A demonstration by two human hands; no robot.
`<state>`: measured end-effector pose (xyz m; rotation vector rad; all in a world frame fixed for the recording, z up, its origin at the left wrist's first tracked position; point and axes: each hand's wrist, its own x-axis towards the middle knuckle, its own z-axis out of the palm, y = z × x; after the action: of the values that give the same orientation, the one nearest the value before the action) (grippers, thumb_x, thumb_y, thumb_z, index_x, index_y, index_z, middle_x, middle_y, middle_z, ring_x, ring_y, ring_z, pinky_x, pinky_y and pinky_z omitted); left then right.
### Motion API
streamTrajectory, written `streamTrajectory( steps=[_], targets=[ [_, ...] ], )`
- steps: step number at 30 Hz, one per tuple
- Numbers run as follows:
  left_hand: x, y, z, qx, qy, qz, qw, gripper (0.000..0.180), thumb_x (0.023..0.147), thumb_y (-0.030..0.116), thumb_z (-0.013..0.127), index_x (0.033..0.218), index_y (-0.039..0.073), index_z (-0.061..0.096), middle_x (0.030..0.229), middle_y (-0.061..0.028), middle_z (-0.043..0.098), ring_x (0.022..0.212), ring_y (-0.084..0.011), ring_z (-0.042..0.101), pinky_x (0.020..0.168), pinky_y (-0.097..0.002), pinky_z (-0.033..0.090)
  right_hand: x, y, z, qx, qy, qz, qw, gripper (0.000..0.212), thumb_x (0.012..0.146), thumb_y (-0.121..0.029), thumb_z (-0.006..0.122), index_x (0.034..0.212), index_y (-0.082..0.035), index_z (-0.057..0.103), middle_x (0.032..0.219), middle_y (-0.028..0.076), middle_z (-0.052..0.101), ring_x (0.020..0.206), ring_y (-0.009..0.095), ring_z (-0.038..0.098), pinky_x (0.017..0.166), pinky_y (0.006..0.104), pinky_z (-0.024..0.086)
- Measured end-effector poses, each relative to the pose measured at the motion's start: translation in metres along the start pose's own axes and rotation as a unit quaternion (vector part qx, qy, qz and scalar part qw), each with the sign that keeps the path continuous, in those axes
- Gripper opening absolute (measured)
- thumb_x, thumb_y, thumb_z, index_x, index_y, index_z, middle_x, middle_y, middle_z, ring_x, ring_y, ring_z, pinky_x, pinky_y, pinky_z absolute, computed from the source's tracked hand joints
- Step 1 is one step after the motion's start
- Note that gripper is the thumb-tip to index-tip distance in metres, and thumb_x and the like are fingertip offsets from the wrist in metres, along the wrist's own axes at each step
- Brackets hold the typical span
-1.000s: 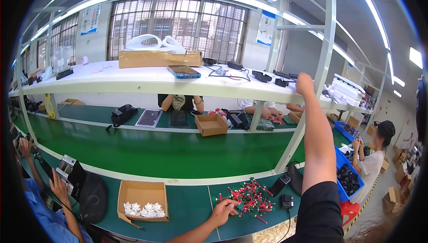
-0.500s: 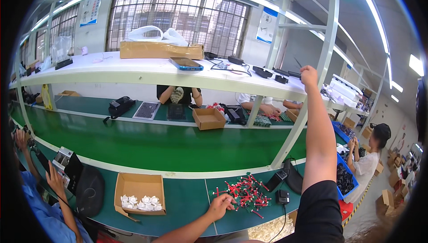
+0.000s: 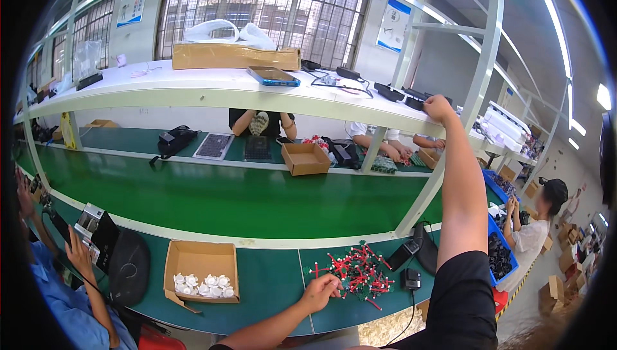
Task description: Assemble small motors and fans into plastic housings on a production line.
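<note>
My right arm reaches up to the white shelf (image 3: 360,107), and my right hand (image 3: 439,109) rests at its edge with fingers pressed together. What they hold is hidden. Beside those fingers lies a black round part (image 3: 414,102). Down on the green bench, my left hand (image 3: 321,293) has its fingers curled at the left side of a pile of red-and-green parts (image 3: 361,271). I cannot make out what is in them. To the left, an open cardboard box (image 3: 201,250) contains several white flower-shaped pieces (image 3: 205,286).
A black adapter (image 3: 410,279) with a cable sits right of the pile. A phone (image 3: 274,76) and long carton (image 3: 234,57) lie on the shelf. A shelf post (image 3: 479,67) stands near my right arm. People sit left, right and across the green belt (image 3: 225,205).
My right hand has come down onto the shelf edge; the thin dark tool that stuck up from it no longer shows. My left hand stays by the pile. The view has shifted slightly.
</note>
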<state>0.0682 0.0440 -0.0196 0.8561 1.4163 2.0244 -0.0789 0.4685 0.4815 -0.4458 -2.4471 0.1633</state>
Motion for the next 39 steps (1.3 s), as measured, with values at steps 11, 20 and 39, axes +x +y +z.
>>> streamTrajectory(
  steps=[11,20,39],
  targets=[
    [-0.010,0.007,0.003,0.006,-0.010,0.005,1.000,0.022,0.108,0.019,0.051,0.104,0.002,0.064,0.095,-0.0052,0.069,0.078,-0.0119,0.066,0.074,-0.0289,0.056,-0.038,-0.010,0.009,0.065,0.244,0.020,0.967,0.031,0.084,-0.026,0.075,0.107,-0.005,0.075,0.097,0.018,0.076,0.091,0.033,0.073,0.087,0.0444,0.055],
    [-0.016,0.020,0.012,0.167,-0.039,0.112,0.979,0.016,0.104,0.015,0.055,0.106,0.002,0.065,0.089,-0.0071,0.069,0.069,-0.0132,0.063,0.064,-0.0286,0.052,-0.266,-0.199,0.073,0.521,0.212,-0.080,0.823,0.022,0.094,-0.012,0.071,0.111,0.002,0.071,0.106,0.013,0.073,0.095,0.019,0.068,0.087,0.0332,0.053],
    [0.088,0.201,-0.030,0.007,0.128,0.415,0.901,0.021,0.100,0.013,0.064,0.112,-0.004,0.062,0.105,-0.0132,0.059,0.089,-0.0141,0.058,0.076,-0.0260,0.050,-0.350,-0.215,0.163,0.765,-0.013,-0.168,0.622,0.034,0.085,0.005,0.077,0.115,0.002,0.062,0.104,0.013,0.065,0.088,0.017,0.062,0.076,0.0290,0.052]
  ],
)
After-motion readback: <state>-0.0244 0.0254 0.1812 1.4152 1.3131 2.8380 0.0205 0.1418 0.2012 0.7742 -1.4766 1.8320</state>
